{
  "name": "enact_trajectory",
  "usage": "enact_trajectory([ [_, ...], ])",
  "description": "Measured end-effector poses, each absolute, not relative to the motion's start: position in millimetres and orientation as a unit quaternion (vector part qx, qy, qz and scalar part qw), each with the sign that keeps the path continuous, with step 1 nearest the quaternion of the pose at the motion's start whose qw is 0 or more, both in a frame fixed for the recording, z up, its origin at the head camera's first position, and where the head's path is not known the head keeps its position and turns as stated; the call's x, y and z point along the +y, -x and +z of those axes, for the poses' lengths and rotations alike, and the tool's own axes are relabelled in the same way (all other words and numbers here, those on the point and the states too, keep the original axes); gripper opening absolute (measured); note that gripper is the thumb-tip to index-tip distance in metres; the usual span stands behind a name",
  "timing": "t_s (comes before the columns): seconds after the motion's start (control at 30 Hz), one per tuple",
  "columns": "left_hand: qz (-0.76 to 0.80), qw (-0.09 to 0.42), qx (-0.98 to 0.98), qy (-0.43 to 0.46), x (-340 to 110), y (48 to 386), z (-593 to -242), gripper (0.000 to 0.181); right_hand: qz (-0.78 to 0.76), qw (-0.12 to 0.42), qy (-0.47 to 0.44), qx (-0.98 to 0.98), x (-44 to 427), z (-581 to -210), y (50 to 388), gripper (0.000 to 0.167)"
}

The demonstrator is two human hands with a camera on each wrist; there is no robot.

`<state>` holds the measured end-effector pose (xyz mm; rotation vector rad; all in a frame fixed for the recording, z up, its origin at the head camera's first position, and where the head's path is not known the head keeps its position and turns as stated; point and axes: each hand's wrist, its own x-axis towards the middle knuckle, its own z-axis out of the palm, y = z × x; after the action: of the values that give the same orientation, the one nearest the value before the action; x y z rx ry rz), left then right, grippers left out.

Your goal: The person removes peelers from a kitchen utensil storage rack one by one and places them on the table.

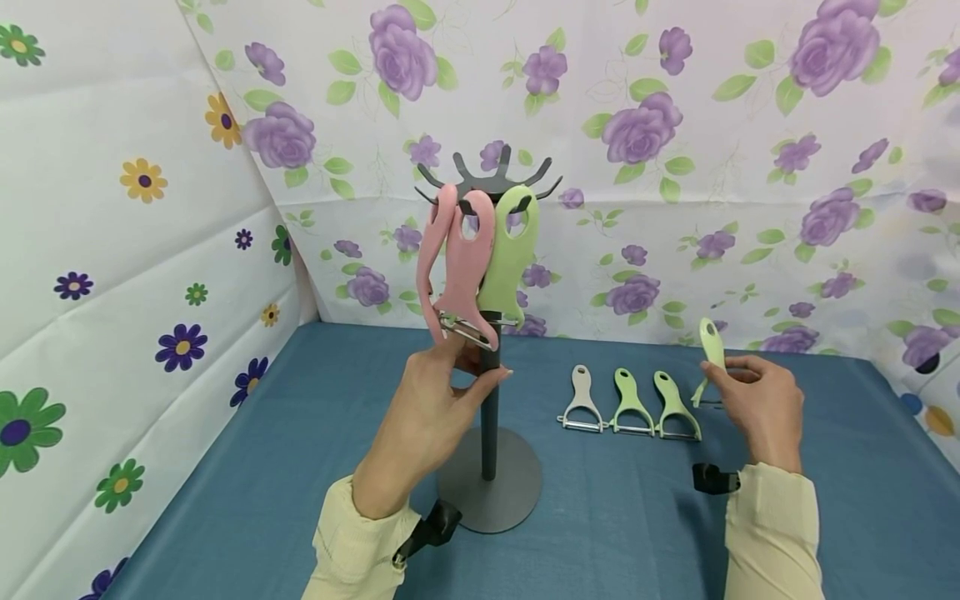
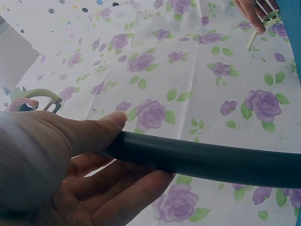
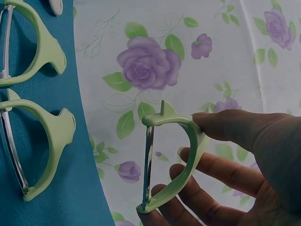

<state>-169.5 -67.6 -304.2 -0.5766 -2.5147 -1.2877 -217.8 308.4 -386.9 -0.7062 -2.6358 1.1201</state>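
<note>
Extends both forearms [image 1: 352, 542] forward, well apart, in cream sleeves [image 1: 772, 525]. Angles left hand [image 1: 427, 402] up and inward, gripping between thumb [image 2: 99, 135] and bent fingers [image 2: 134, 196]. Holds right hand [image 1: 759, 402] off to the side, bending inward at the wrist [image 1: 777, 454] and pinching between thumb [image 3: 230, 125] and curved fingers [image 3: 225, 171].

No lettering, label, brand, number or sign can be read in any of the three views.
</note>
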Motion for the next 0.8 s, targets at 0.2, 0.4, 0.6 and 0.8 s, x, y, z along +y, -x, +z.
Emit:
enact_trajectory([
  [0.2, -0.444, 0.126, -0.865, 0.196, -67.7, 169.5, -303.9, 0.028, 0.377, 0.098, 0.242, -0.889, 309.1, -388.5, 217.9, 0.061],
  [0.4, -0.445, 0.125, -0.865, 0.195, -67.6, 169.4, -303.9, 0.028, 0.369, 0.101, 0.249, -0.890, 309.7, -390.2, 218.3, 0.060],
  [0.6, -0.447, 0.127, -0.864, 0.196, -67.5, 169.3, -304.1, 0.028, 0.357, 0.105, 0.251, -0.894, 312.4, -392.3, 218.9, 0.058],
  [0.8, -0.448, 0.127, -0.863, 0.196, -67.3, 169.2, -304.0, 0.027, 0.353, 0.101, 0.255, -0.894, 314.5, -394.6, 219.3, 0.059],
])
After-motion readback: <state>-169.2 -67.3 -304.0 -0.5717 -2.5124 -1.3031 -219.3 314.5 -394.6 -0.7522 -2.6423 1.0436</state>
